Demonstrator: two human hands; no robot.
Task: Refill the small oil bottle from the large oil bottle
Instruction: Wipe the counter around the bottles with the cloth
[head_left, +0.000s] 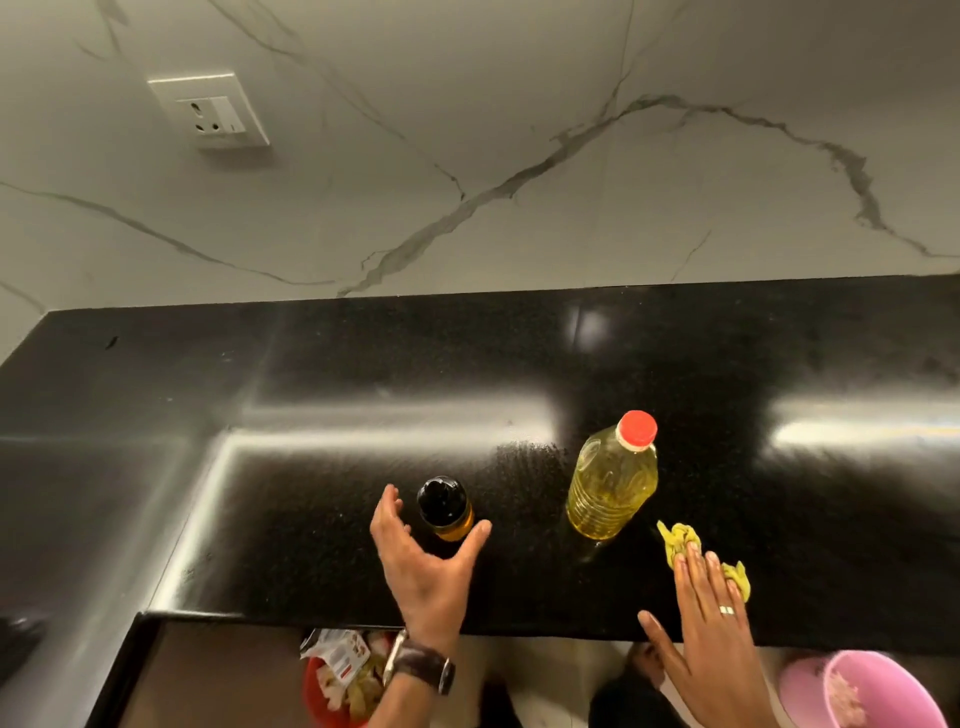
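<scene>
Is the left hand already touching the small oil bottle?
Apart. In the head view the left hand is open around the small oil bottle, with dark counter visible between bottle and fingers on both sides.

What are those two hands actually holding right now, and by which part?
Nothing is gripped. The left hand is open around the small oil bottle without closing on it. The right hand lies flat on a yellow cloth.

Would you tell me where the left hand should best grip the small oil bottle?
Probably around the amber body below the black cap of the small oil bottle, coming from the near side: it stands upright, and the open left hand already brackets it.
</scene>
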